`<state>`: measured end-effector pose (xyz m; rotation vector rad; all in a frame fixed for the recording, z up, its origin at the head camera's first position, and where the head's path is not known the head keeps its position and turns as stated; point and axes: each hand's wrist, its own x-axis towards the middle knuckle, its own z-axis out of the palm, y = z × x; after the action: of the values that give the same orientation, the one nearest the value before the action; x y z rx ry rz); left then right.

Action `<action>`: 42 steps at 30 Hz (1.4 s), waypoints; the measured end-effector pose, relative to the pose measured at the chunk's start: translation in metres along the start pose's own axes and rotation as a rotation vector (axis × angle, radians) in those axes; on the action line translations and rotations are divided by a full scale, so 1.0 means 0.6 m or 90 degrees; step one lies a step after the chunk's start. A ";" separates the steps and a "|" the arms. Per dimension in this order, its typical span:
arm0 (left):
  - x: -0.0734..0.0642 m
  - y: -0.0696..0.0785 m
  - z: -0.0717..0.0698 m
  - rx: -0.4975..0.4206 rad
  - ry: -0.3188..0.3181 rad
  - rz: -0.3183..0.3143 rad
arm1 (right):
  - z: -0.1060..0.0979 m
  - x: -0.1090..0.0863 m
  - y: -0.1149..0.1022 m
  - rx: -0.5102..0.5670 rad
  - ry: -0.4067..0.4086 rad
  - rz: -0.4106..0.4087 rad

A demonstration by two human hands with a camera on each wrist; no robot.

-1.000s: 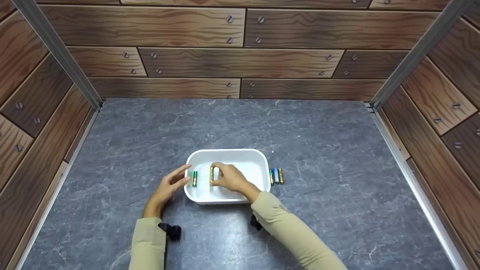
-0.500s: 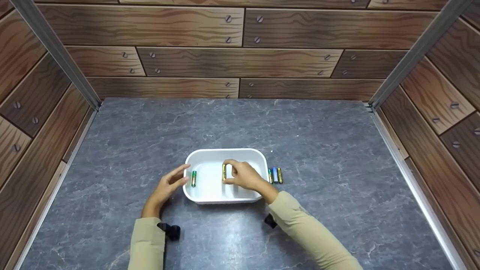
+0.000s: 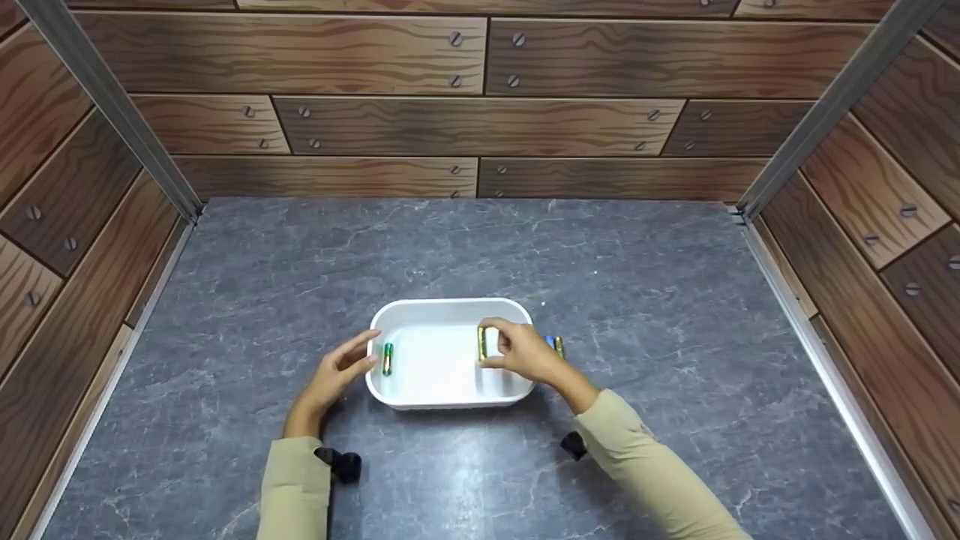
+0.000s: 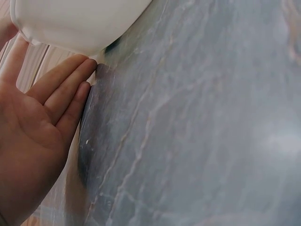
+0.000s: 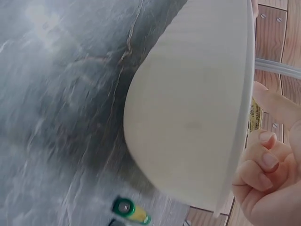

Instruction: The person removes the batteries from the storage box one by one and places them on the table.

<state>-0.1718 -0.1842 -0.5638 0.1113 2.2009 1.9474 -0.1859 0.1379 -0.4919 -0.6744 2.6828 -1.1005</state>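
Note:
My right hand (image 3: 529, 354) pinches a gold battery (image 3: 481, 344) by its two ends, between thumb and a finger, over the right part of a white tub (image 3: 435, 301). In the right wrist view that battery (image 5: 255, 116) shows just past the tub's rim, partly hidden. A green and gold battery (image 3: 387, 359) lies inside the tub near its left wall. My left hand (image 3: 334, 375) is at the tub's left side, thumb and fingers spread at the rim. The left wrist view shows several of its fingers (image 4: 66, 87) straight against the tub's underside.
Right of the tub, a blue battery (image 3: 550, 342) and a gold battery (image 3: 559, 347) lie on the grey marbled tabletop (image 3: 675, 337), partly behind my right hand. A green-ended battery (image 5: 131, 210) shows there in the right wrist view. Wood-patterned walls (image 3: 585, 124) enclose the table.
My right hand has moved right across the tub with the gold battery in its pinch, and now covers part of the batteries outside. The left hand has stayed at the rim.

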 end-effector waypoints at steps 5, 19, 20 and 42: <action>0.000 0.001 0.001 -0.005 0.002 -0.006 | -0.014 -0.014 0.012 -0.007 0.018 -0.004; -0.001 0.003 0.002 0.018 0.008 -0.024 | -0.057 -0.046 0.040 0.033 0.022 0.017; -0.001 0.003 0.002 0.017 0.010 -0.025 | -0.060 -0.049 0.043 0.037 0.022 0.019; -0.002 -0.001 0.000 0.036 0.011 -0.024 | -0.086 -0.097 0.125 0.075 0.025 0.094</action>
<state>-0.1707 -0.1845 -0.5643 0.0608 2.2525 1.8746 -0.1764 0.2442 -0.5085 -0.4329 2.6254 -1.2315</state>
